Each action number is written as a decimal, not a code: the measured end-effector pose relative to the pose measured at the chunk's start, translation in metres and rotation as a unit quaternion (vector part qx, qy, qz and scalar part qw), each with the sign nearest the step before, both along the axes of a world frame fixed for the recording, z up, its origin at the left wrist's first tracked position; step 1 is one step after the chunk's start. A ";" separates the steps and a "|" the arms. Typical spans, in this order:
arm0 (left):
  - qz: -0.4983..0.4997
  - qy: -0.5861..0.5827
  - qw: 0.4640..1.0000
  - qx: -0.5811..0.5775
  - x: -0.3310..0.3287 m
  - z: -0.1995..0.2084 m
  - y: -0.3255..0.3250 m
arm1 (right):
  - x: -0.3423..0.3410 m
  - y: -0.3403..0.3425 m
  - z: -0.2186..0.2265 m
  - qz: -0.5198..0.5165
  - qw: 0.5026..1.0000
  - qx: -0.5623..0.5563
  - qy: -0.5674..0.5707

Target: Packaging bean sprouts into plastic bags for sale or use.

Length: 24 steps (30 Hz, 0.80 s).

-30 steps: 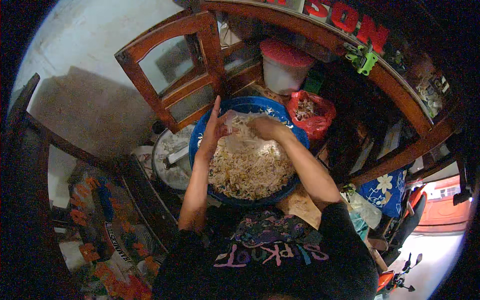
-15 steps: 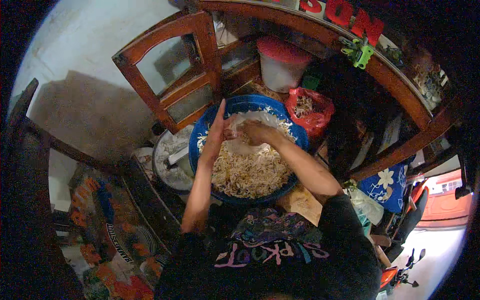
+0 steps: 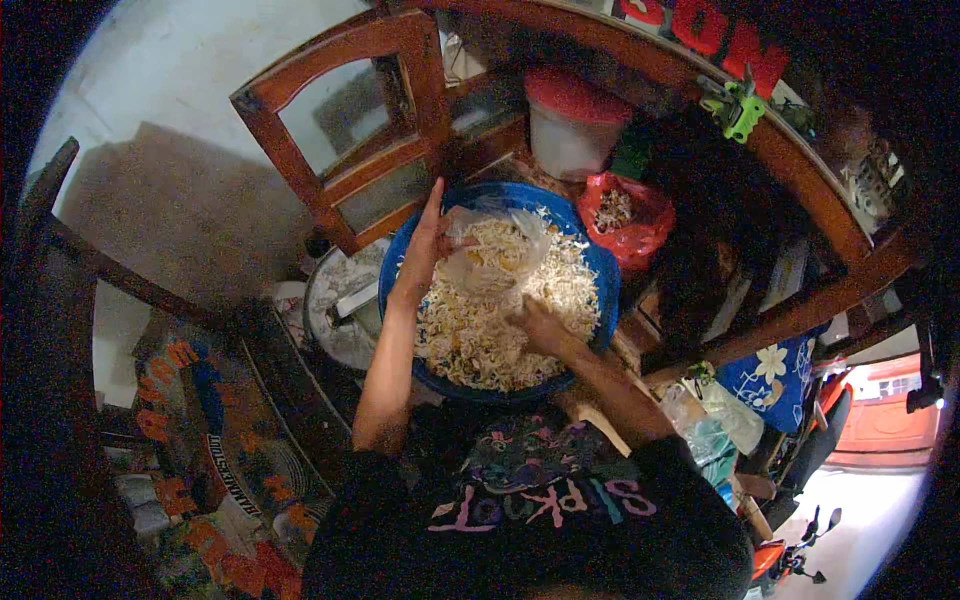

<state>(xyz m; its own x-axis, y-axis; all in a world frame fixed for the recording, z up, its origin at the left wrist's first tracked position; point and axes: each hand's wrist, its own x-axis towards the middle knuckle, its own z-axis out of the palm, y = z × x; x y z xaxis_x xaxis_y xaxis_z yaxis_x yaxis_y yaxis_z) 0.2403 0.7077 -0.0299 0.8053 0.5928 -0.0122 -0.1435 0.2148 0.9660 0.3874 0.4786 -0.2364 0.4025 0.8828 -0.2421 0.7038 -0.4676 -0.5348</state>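
A large blue basin (image 3: 606,285) in front of me holds a heap of pale, shredded dry food (image 3: 470,345) with yellowish bits in it. Over its far part, my left hand (image 3: 430,240) grips the side of a clear plastic bag (image 3: 497,258), thumb inward and the other fingers pointing up and away. Some of the same shreds show inside the bag. My right hand (image 3: 544,328) is down at the heap, just nearer to me than the bag. Its fingers are blurred and partly lost among the shreds.
Right of the basin sits an open red plastic bag (image 3: 640,235) with brownish bits in it. Behind stands a whitish bucket with a red lid (image 3: 578,95). A round metal pan (image 3: 325,325) is at the left. A wooden glazed door (image 3: 425,80) stands open close to the basin.
My right hand has come out of the bag and moved down toward me to the heap. The bag now shows shreds inside, while my left hand keeps hold of it.
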 end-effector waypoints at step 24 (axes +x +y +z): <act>-0.010 -0.057 0.993 0.107 0.001 0.008 -0.043 | 0.028 0.119 0.178 0.094 0.987 0.125 0.040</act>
